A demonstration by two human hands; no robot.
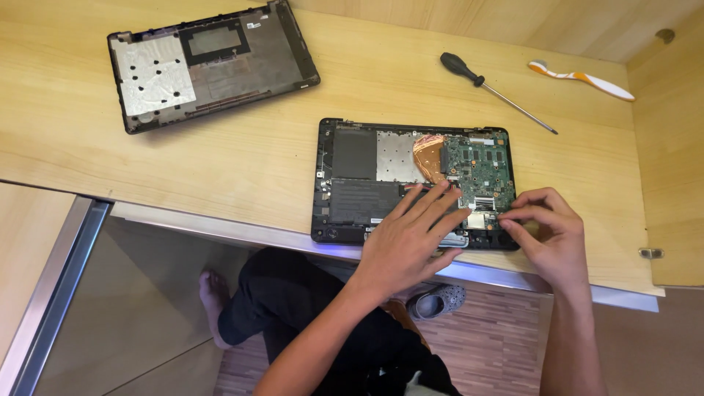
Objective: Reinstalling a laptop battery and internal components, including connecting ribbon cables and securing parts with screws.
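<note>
An opened laptop (pixel 367 172) lies bottom-up near the desk's front edge, showing a black battery, a silver shield, a copper heat pipe and a green circuit board (pixel 480 165). My left hand (pixel 411 238) rests flat on its lower middle, fingers spread over the battery's right end. At the board's lower right corner my right hand (pixel 546 231) has thumb and fingers pinched together on a small part; what they pinch is hidden.
The laptop's removed bottom cover (pixel 209 66) lies at the desk's back left. A black-handled screwdriver (pixel 488 88) and an orange-and-white toothbrush (pixel 583 79) lie at the back right. A wooden side wall (pixel 671 169) stands at the right. My legs are below the desk.
</note>
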